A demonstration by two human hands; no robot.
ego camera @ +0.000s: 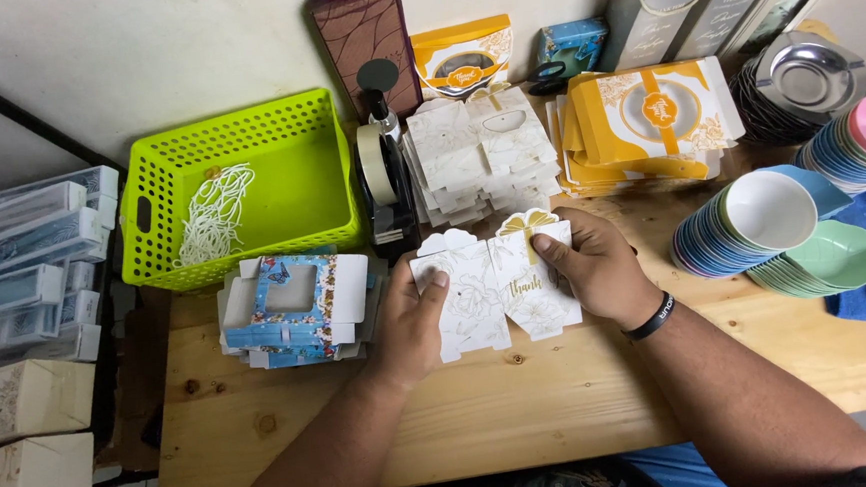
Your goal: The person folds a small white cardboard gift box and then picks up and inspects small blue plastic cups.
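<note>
flat white box blank [496, 285], betw. left hand [410, 325], right hand [595, 269]

I hold a flat white die-cut gift box blank [496, 288] with gold print over the wooden table [523, 408]. My left hand [413, 320] pins its left panel, thumb on top; my right hand [600, 268] grips the right edge, a black wristband [655, 318] on that wrist. Behind it lies a stack of white blanks [478, 160]. To my left sit blue floral blanks [292, 307] and a lime plastic basket [236, 135].
</note>
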